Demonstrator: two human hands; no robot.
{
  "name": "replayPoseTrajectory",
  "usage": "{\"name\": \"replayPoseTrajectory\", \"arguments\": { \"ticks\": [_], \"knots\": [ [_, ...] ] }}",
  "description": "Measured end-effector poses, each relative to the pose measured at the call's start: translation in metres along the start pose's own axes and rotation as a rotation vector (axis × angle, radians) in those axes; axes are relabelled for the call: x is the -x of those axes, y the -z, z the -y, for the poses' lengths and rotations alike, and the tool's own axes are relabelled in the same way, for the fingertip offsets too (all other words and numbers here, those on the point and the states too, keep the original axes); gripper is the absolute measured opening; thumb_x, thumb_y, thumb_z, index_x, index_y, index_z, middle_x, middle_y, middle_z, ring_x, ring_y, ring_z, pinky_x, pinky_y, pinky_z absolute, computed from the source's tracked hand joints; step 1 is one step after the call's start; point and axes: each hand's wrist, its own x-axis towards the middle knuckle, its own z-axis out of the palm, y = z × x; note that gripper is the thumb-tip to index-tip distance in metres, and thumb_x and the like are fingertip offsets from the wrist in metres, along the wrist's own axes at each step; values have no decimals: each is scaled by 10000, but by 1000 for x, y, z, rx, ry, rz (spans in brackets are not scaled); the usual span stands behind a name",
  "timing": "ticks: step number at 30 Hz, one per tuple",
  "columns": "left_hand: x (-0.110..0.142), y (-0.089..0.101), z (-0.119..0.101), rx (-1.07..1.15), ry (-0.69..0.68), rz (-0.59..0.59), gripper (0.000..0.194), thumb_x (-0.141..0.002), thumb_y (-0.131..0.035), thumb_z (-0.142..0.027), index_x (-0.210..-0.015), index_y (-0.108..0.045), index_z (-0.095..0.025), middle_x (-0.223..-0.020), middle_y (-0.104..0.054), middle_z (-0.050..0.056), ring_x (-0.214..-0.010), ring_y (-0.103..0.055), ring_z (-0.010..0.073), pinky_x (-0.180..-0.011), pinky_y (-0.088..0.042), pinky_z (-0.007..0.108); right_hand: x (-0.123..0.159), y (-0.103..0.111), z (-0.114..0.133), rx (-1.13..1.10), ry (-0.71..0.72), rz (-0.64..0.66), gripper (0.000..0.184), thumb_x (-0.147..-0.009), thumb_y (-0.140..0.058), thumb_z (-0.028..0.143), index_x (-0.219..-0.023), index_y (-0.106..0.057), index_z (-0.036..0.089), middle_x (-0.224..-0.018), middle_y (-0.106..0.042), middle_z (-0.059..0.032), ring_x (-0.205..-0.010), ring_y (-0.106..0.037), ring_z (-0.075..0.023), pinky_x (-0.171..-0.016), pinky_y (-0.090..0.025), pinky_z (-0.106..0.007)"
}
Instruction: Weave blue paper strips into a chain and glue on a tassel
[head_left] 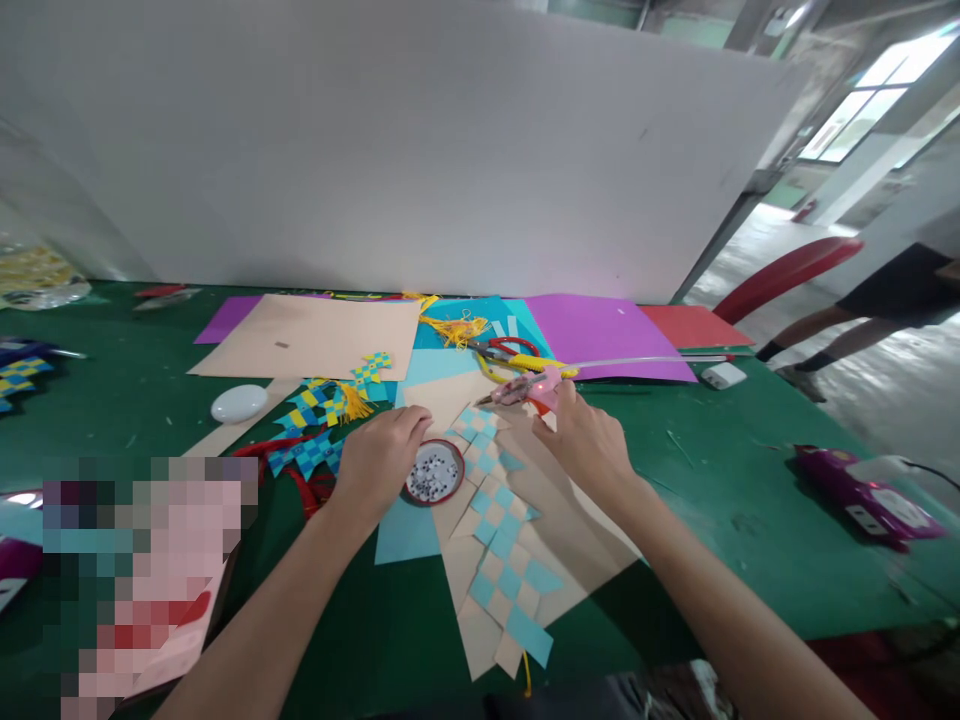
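Observation:
My left hand (382, 450) is closed in a pinch at the left edge of a small round lid (409, 490) full of googly eyes (433, 472). Whatever its fingertips hold, if anything, is too small to make out. With bent fingers, my right hand (589, 430) grips the near end of a pink tool (517, 388) with a pointed metal tip facing left. Between my forearms, a woven blue-and-beige paper fish chain (499, 535) lies on beige paper (585, 540). Left of my left hand are blue-and-yellow woven paper fish (311, 408) and red cord (304, 490).
Red-handled scissors (514, 347), yellow tassels (457, 328) and a purple sheet (600, 335) lie at the back. A purple glue gun (870, 495) with a cord rests at right. A blurred phone-like slab (169, 580) stands at front left. A person's legs (832, 325) show beyond the table.

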Motion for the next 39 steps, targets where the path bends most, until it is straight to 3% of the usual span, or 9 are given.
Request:
{"name": "replayPoseTrajectory", "arguments": {
  "ticks": [10,15,21,31,36,39],
  "knots": [
    [0,1,-1,5,-71,-19,302,-954,-368,-289,-1009,-638,-166,-1009,-695,80,-915,-647,211,-747,-501,304,0,0,3,34,9,-8,247,-895,-432,383,-1022,-415,171,-846,-655,-59,-667,-647,-196,-452,-174,-279],
    [-2,0,-10,145,-282,192,377,-960,-349,-379,-1186,-573,-178,-1261,-594,95,-1201,-513,225,-1024,-389,392,0,-2,3,45,16,-7,252,-901,-429,378,-1038,-418,166,-857,-655,-60,-672,-652,-204,-445,-177,-282],
    [-2,-4,-17,169,-249,342,436,-952,-348,-443,-1263,-488,-172,-1384,-488,101,-1311,-403,199,-1126,-258,407,0,-3,4,59,18,-8,272,-907,-432,393,-1064,-422,171,-858,-657,-52,-678,-656,-202,-442,-189,-282],
    [-2,-4,-17,144,-241,348,446,-947,-340,-474,-1253,-486,-184,-1416,-448,104,-1363,-323,196,-1142,-220,405,6,5,5,110,24,-43,243,-872,-530,340,-1027,-438,177,-877,-655,-50,-698,-656,-198,-448,-211,-275],
    [-2,-1,-17,169,-239,336,454,-951,-321,-464,-1270,-474,-180,-1430,-430,102,-1365,-318,203,-1138,-233,408,5,5,-3,-15,-31,-64,310,-852,-538,410,-1037,-423,189,-914,-665,-67,-722,-654,-220,-473,-237,-268],
    [-2,3,-16,210,-238,242,429,-964,-301,-421,-1289,-457,-189,-1423,-442,82,-1365,-315,201,-1142,-228,406,5,2,-18,-126,-118,-89,383,-837,-507,511,-1043,-425,199,-874,-666,-73,-729,-646,-248,-493,-260,-265]
  ]
}}
